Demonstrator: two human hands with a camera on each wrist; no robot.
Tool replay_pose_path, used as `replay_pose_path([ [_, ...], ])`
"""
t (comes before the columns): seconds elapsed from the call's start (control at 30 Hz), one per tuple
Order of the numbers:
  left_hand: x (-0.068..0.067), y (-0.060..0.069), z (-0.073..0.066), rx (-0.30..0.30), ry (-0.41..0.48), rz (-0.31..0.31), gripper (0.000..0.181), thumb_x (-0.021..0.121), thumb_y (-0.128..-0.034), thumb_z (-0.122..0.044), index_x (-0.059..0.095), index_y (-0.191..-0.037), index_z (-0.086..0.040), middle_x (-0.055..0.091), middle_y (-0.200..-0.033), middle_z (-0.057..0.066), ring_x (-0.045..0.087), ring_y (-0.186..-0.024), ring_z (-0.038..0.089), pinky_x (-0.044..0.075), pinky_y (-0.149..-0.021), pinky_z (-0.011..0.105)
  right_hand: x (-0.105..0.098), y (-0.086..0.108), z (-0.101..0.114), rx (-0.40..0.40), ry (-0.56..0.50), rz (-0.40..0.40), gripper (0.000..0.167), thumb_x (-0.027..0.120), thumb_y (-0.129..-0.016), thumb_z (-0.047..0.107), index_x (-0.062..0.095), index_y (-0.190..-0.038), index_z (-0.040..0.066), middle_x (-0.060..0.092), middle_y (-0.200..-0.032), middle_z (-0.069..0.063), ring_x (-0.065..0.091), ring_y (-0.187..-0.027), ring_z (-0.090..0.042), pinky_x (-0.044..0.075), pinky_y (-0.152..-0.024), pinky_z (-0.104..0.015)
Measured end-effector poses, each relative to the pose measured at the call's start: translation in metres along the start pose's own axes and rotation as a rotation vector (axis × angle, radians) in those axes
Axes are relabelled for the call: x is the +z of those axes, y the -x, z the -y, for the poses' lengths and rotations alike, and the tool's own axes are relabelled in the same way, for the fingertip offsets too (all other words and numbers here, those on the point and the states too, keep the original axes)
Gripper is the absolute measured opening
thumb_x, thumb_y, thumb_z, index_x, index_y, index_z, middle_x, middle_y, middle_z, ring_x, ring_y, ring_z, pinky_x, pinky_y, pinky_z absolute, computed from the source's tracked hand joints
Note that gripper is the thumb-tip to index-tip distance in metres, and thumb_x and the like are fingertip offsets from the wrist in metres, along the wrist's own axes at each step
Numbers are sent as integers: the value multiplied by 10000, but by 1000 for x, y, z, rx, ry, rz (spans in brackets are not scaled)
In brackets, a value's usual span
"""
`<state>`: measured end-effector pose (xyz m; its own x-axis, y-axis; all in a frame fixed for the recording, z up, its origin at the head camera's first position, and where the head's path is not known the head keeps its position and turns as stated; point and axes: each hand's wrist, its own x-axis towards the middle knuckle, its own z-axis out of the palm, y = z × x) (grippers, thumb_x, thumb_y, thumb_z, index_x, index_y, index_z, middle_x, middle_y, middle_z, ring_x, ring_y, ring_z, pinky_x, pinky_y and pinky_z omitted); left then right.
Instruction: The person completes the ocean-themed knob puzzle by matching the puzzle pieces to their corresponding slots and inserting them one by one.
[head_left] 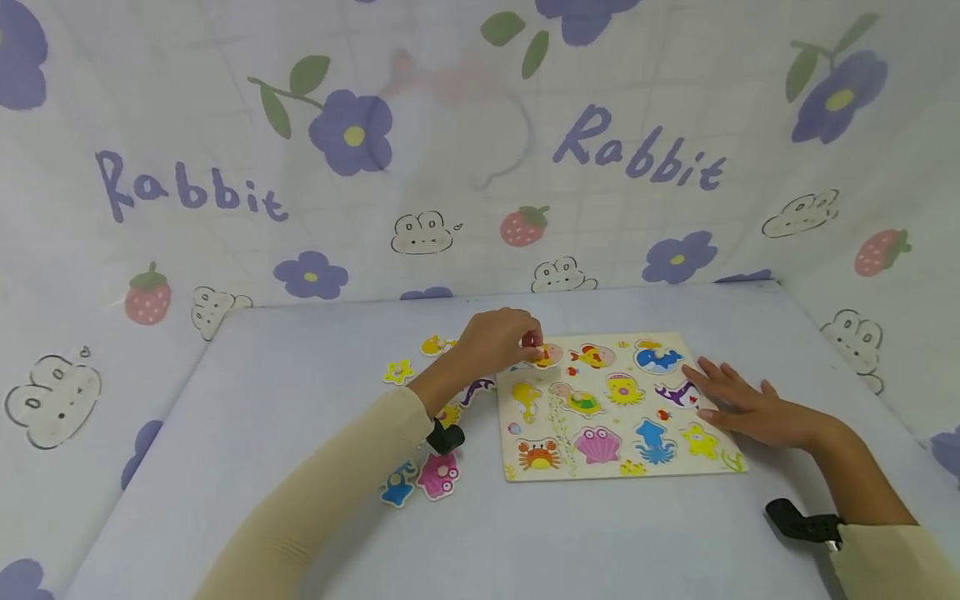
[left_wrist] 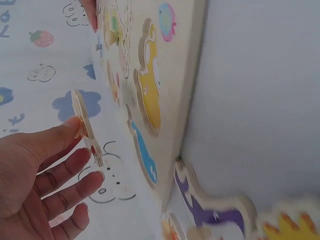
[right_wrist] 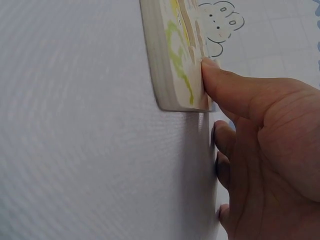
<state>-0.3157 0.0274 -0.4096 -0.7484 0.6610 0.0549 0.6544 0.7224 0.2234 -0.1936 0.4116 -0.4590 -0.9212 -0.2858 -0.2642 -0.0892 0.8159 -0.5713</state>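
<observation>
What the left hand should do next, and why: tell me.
Probably shift the held piece right, over the similarly coloured fish picture: the left hand pinches this red-and-yellow piece clear of the board, near a blue recess that doesn't match.

The tabletop [head_left: 600, 533] is viewed forward and down from the head. The shared board [head_left: 621, 418] is seen sideways, close up: left side from the left wrist, near right corner from the right.
</observation>
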Motion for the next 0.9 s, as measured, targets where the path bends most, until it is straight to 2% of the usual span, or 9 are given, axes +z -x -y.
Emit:
replay_pose_path([
  [0.2, 11, -28, -14, 8, 20, 33, 175, 717, -943, -411, 704, -971, -239, 617, -848, -103, 545, -791, 98, 445, -685, 258, 1, 0, 2, 0, -9, -2, 782, 597, -987, 442, 226, -1617, 165, -21, -1676, -215, -158, -1498, -482, -186, -1031, -762],
  [0.47, 30, -57, -22, 20, 18, 9, 181, 708, -948, -416, 689, -932, -237, 613, -843, -107, 543, -777, 75, 441, -670, 243, 0, -1, 2, -1, 13, -7, 775, 586, -990, 458, 227, -1619, 182, -7, -1680, -205, -140, -1502, -481, -167, -1038, -768],
  [0.67, 35, -71, -30, 38, 18, 16, 184, 688, -959, -424, 683, -937, -241, 610, -853, -110, 543, -760, 69, 437, -654, 242, -3, -2, 2, 1, 16, -17, 778, 588, -986, 466, 224, -1622, 203, -7, -1684, -191, -143, -1504, -476, -170, -1040, -764],
  [0.9, 41, -75, -41, 45, 49, 33, 177, 697, -953, -416, 688, -933, -240, 611, -846, -117, 549, -734, 64, 439, -638, 239, -2, 3, 1, 5, -2, -17, 775, 595, -985, 459, 240, -1617, 184, 0, -1686, -183, -146, -1506, -470, -178, -1048, -750],
])
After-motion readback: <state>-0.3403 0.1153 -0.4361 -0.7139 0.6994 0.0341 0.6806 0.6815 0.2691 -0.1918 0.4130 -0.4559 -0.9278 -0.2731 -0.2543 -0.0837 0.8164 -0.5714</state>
